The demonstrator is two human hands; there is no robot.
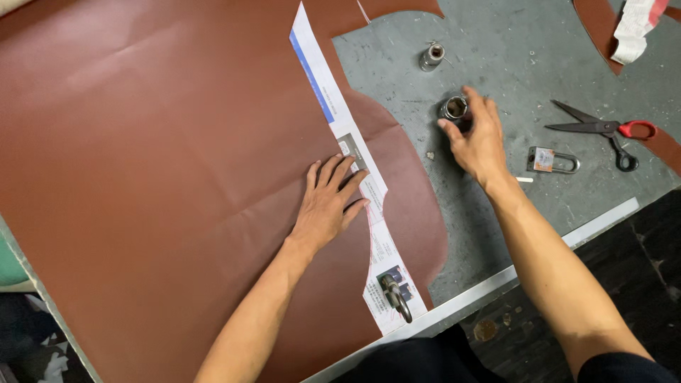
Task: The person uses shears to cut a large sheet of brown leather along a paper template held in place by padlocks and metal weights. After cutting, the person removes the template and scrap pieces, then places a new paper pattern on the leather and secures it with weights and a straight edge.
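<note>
A large sheet of brown leather (156, 177) covers most of the grey table (539, 64). A long, narrow paper pattern (333, 106) lies on it along its right edge. My left hand (328, 202) rests flat on the leather and the pattern, fingers spread, holding nothing. A padlock (396, 294) sits on the near end of the pattern. My right hand (477, 135) reaches to a short metal cylinder (452, 108) on the bare table and its fingers curl around it. A second metal cylinder (431, 55) stands further back.
Red-handled scissors (603, 129) and another padlock (552, 161) lie on the table to the right. Strips of brown leather (599, 25) and a white cloth (635, 25) sit at the far right corner. A metal rim (539, 259) marks the table's near side.
</note>
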